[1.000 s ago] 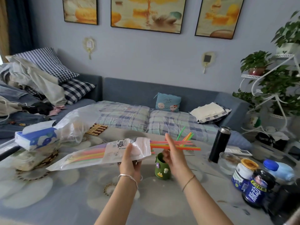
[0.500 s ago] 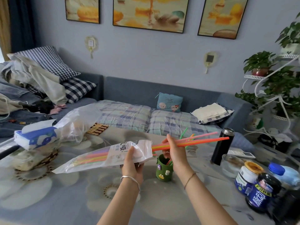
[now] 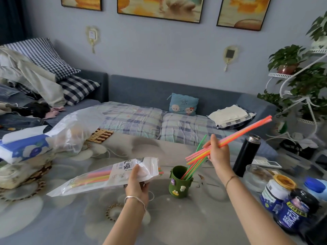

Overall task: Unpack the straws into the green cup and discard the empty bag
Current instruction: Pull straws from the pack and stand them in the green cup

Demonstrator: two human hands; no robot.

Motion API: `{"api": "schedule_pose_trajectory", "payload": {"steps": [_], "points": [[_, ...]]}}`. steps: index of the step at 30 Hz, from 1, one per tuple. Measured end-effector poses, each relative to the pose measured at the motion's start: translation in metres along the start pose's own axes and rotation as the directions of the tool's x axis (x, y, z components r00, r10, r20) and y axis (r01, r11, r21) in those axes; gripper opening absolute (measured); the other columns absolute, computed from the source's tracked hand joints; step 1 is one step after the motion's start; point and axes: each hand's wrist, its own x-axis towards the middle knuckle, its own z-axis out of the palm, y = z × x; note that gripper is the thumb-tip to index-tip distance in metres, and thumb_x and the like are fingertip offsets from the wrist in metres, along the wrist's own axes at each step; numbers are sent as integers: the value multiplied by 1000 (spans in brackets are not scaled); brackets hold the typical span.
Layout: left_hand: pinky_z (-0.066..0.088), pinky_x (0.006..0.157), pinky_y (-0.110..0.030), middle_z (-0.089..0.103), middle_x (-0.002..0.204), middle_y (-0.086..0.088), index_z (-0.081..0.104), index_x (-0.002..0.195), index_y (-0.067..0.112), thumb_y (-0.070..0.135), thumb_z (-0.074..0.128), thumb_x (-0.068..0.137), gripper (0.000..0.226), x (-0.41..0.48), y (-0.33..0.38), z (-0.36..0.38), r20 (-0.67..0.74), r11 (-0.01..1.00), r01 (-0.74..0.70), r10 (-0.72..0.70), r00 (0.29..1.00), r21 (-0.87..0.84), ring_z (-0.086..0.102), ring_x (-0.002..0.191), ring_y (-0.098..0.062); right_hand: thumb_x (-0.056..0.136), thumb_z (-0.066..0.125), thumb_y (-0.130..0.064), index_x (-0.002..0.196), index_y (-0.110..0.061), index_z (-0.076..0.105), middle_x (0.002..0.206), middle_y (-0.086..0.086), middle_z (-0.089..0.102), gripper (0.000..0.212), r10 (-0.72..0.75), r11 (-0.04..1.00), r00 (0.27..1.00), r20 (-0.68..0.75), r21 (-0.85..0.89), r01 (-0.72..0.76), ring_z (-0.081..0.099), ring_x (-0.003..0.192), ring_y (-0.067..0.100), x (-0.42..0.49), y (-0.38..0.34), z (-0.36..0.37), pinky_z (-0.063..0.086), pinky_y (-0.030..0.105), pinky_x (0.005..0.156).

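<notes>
My left hand (image 3: 137,183) grips the open end of a clear plastic straw bag (image 3: 99,177), which lies nearly level and still holds pink, yellow and green straws. My right hand (image 3: 218,153) is closed on a bundle of pink, orange and yellow straws (image 3: 246,132), fully out of the bag and slanting up to the right, above the green cup (image 3: 179,183). The cup stands upright on the table between my hands, with several green and orange straws (image 3: 193,167) leaning in it.
To the right stand a black thermos (image 3: 246,154), a glass bowl (image 3: 256,176) and several jars (image 3: 277,191). At the left are a tissue pack (image 3: 23,145), a crumpled clear bag (image 3: 74,131) and a wooden trivet (image 3: 100,135). Behind the table lies a sofa bed.
My right hand drew the bundle of straws out of the bag, up and to the right. My left hand lowered the bag slightly. The camera tilted downward.
</notes>
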Motion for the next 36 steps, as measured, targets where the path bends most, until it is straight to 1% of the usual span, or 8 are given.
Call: {"api": "schedule_pose_trajectory", "payload": {"steps": [5, 12, 15, 19, 24, 30, 34, 36], "points": [[54, 52, -18, 61, 92, -3, 55, 112, 11, 22, 62, 86, 29, 4, -9, 1, 22, 999, 36, -37, 999, 40, 58, 80, -14, 96, 42, -37, 53, -15, 56, 49, 1, 50, 50, -24, 969, 990, 138, -240, 57, 51, 48, 16, 7, 36, 24, 41, 28, 53], [48, 72, -25, 63, 93, -2, 57, 108, 13, 19, 60, 88, 22, 13, -9, -4, 52, 999, 12, -14, 999, 31, 59, 84, -14, 84, 64, -32, 74, 1, 67, 65, 15, 66, 35, 7, 936, 980, 198, -347, 63, 63, 62, 25, 11, 69, 36, 51, 37, 63], [48, 73, -25, 63, 94, -2, 60, 100, 15, 19, 59, 88, 12, 14, -10, -4, 64, 1000, 11, -13, 998, 22, 60, 84, -13, 84, 65, -30, 85, -3, 68, 67, 7, 64, 27, -8, 935, 986, 168, -347, 67, 62, 65, 21, 13, 71, 34, 51, 33, 67], [48, 75, -25, 64, 95, -2, 60, 100, 14, 20, 60, 88, 13, 9, -12, 0, 71, 999, 13, -15, 997, 33, 60, 85, -14, 78, 72, -29, 75, -8, 53, 62, 4, 57, 29, -50, 907, 997, 64, -415, 72, 58, 60, 23, 14, 72, 31, 50, 34, 61], [54, 66, -22, 64, 96, -2, 57, 112, 14, 21, 62, 86, 27, -1, -8, 2, 86, 999, -2, -2, 996, 37, 61, 84, -14, 73, 77, -16, 94, -14, 35, 69, 13, 64, 47, -87, 965, 996, -38, -253, 74, 67, 62, 28, 7, 68, 24, 56, 46, 66], [54, 73, -24, 64, 109, -7, 56, 122, 11, 23, 64, 85, 40, -27, 4, 7, 120, 999, -9, 5, 993, 36, 61, 93, -17, 79, 66, -21, 84, -20, 38, 76, 13, 65, 29, 15, 975, 1000, -24, -221, -20, 67, 71, 30, -11, 61, 15, 56, 53, 70], [51, 79, -26, 63, 108, -8, 59, 118, 9, 25, 65, 84, 38, -48, 13, 12, 145, 998, -19, 11, 989, 54, 60, 94, -19, 94, 48, -28, 76, -15, 53, 73, 11, 64, 23, 116, 990, 981, 158, -102, -101, 66, 63, 23, -46, 36, 20, 56, 33, 55], [50, 78, -25, 62, 102, -6, 62, 105, 11, 25, 66, 83, 26, -63, 15, 16, 162, 996, -34, 21, 987, 81, 59, 87, -16, 98, 39, -31, 76, -10, 53, 70, 10, 62, 34, 272, 941, 923, 274, 126, -314, 62, 53, 18, -68, 20, 28, 50, 26, 48]]}}
